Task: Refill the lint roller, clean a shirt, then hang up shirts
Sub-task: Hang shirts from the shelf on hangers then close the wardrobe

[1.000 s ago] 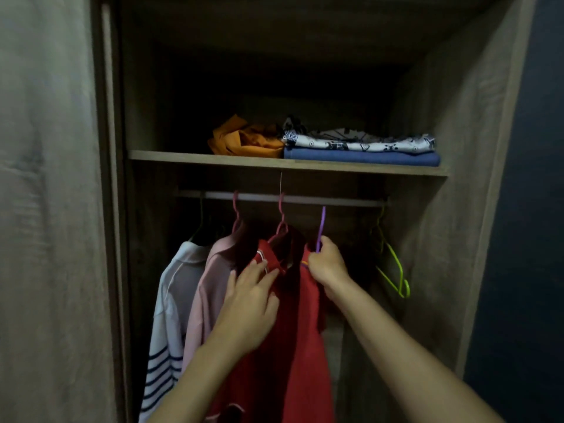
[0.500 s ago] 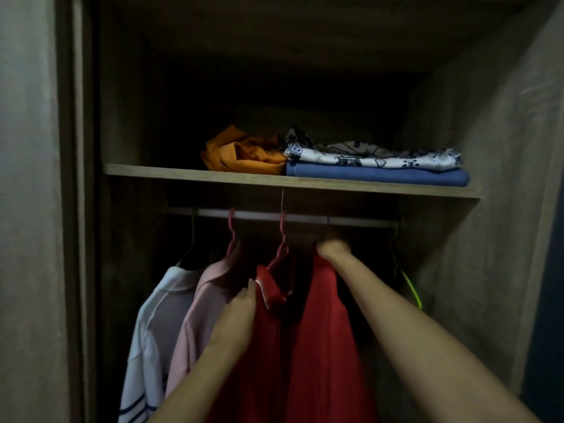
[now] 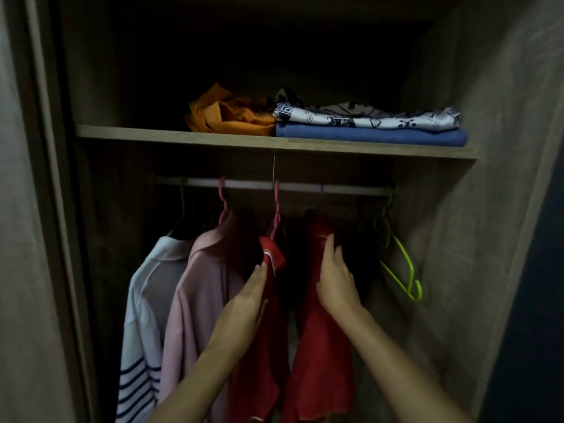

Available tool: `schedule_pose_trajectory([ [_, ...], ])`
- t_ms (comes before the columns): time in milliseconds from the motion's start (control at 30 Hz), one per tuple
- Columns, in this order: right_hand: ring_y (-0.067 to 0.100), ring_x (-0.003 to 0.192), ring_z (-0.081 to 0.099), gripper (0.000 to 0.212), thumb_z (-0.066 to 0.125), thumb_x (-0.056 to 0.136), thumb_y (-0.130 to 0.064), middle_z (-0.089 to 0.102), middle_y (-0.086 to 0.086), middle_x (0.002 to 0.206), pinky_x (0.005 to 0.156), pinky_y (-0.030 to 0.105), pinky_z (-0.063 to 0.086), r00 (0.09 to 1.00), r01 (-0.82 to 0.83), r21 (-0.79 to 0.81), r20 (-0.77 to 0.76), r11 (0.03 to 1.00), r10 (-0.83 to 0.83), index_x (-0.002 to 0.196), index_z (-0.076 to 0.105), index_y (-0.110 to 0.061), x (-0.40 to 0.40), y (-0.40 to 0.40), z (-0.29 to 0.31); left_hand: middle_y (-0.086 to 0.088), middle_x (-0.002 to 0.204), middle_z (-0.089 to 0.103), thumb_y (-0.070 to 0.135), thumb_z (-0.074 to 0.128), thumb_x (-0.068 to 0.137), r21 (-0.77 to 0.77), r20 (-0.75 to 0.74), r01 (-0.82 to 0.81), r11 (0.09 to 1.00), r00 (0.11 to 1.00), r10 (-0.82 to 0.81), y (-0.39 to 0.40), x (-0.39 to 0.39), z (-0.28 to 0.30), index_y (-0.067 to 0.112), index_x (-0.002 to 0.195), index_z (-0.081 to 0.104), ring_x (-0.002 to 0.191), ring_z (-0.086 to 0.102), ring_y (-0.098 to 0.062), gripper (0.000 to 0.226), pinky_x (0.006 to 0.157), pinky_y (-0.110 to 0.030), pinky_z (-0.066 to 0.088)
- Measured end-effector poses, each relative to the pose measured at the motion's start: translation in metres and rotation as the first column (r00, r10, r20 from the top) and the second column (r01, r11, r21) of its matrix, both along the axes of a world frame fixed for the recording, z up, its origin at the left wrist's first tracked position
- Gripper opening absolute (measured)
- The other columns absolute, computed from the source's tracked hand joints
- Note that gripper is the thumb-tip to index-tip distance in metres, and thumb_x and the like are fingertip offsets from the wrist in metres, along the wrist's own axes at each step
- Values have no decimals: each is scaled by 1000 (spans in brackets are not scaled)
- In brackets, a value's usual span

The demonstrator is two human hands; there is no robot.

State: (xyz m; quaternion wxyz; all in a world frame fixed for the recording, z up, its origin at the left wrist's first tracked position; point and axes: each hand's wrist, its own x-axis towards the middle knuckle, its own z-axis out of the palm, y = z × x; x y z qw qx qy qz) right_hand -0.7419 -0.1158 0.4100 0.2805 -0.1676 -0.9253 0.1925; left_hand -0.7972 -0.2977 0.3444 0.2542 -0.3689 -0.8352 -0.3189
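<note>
Inside a dark wardrobe, a red shirt [image 3: 320, 346] hangs from the rail [image 3: 302, 188] on a purple hanger whose hook [image 3: 321, 188] sits over the rail. My right hand [image 3: 335, 279] lies flat against this shirt's right side, fingers apart. A second red shirt [image 3: 259, 361] hangs just to the left on a pink hanger [image 3: 276, 209]. My left hand [image 3: 250, 300] rests flat on its collar area, fingers straight. Further left hang a pink shirt [image 3: 198, 300] and a white shirt with navy stripes [image 3: 143, 315].
Empty yellow-green hangers [image 3: 403, 264] dangle at the rail's right end. The shelf [image 3: 152, 136] above carries an orange garment [image 3: 229, 114], a patterned cloth [image 3: 366, 117] and a folded blue one [image 3: 372, 137]. Wardrobe walls close in on both sides.
My right hand let go of the purple hanger after hooking it on the rail and dropped onto the red shirt. My left hand slid up to the other red shirt's collar.
</note>
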Motion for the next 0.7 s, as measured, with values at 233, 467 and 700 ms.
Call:
schedule_pose_trajectory([
  [233, 23, 115, 60, 95, 52, 91, -5, 51, 9, 139, 93, 31, 47, 998, -38, -5, -48, 999, 38, 150, -19, -23, 41, -3, -48, 4, 159, 6, -7, 50, 82, -24, 3, 9, 1000, 1000, -9, 6, 15, -4, 46, 142, -11, 120, 54, -41, 100, 82, -48, 54],
  [467, 11, 141, 31, 57, 49, 95, -37, 35, -3, 153, 114, 21, 22, 892, -154, 165, -401, 974, 209, 148, 34, -21, 64, -40, 75, 2, 150, 36, 40, 45, 89, 321, -358, -28, 947, 922, 148, -26, 48, 107, 19, 145, 39, 136, 36, -8, 60, 106, -15, 31],
  [700, 10, 125, 44, 41, 58, 92, -18, 48, -4, 135, 99, 17, 31, 703, -304, 397, -521, 866, 485, 133, 53, -20, 28, -102, 232, -5, 146, 44, 23, 59, 90, 309, -372, -177, 935, 882, 290, -70, 25, 297, 17, 137, 49, 138, 36, -18, 48, 115, -36, 30],
])
